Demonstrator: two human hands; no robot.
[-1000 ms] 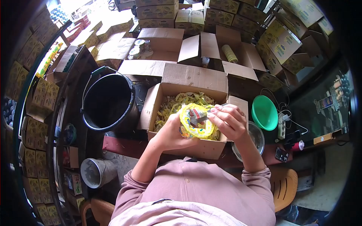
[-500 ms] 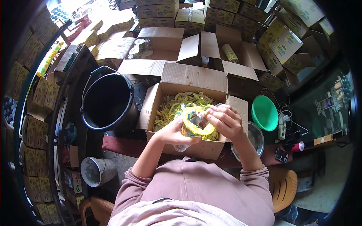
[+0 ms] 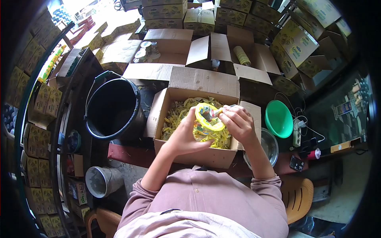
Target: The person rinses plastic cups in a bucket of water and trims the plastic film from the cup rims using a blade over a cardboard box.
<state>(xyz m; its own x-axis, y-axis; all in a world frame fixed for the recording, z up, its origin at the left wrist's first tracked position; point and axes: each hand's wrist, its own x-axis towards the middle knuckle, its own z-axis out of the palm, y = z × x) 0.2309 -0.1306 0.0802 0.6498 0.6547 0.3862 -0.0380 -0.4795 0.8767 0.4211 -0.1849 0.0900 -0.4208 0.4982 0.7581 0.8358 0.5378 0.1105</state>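
A yellow-rimmed plastic cup (image 3: 203, 132) with a colourful print is between my hands, its open mouth tilted upward. My left hand (image 3: 185, 137) cradles it from the left and below, fingers up along its side and thumb stretched out under it. At the rim's right side, my right hand (image 3: 238, 123) pinches with bent fingers; a thin greyish thing shows by these fingers, too small to name. Directly beneath is an open cardboard box (image 3: 202, 156) holding a heap of yellow plastic strips (image 3: 170, 123).
A black bucket (image 3: 137, 115) stands left, with a whitish bucket (image 3: 119, 180) lower down. To the right are a green bowl (image 3: 279, 119), a clear bowl (image 3: 272, 148) and a power strip (image 3: 296, 137). Open cartons (image 3: 170, 39) hold cups behind; stacked boxes (image 3: 164, 12) surround the bench.
My left hand has turned, its fingers now higher and its thumb spread lower. The cup has tilted; its clear part below my hand and the grey blade-like piece inside the rim no longer show.
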